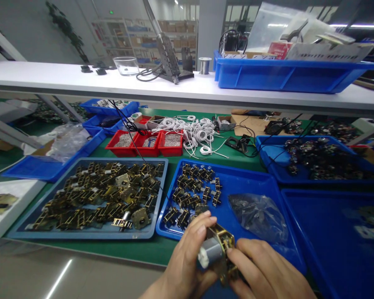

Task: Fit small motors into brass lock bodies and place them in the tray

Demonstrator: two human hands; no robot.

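Note:
Both my hands hold one small motor assembly (pixel 217 251), a grey cylindrical motor fixed to a brass-coloured gear frame, low in the middle of the view. My left hand (pixel 182 263) grips it from the left with thumb and fingers closed around the grey body. My right hand (pixel 264 270) pinches the brass frame from the right. They hover over the front edge of a blue tray (pixel 237 187) that carries several small dark coil parts (pixel 193 195) and a crumpled clear plastic bag (pixel 258 216).
A grey-blue tray (pixel 81 234) at left is full of brass gear frames. Behind stand three red bins (pixel 146 143) of small parts, white wire coils (pixel 193 128), and more blue trays left and right (pixel 330 232). A white shelf (pixel 81 83) carries a large blue crate (pixel 286 74).

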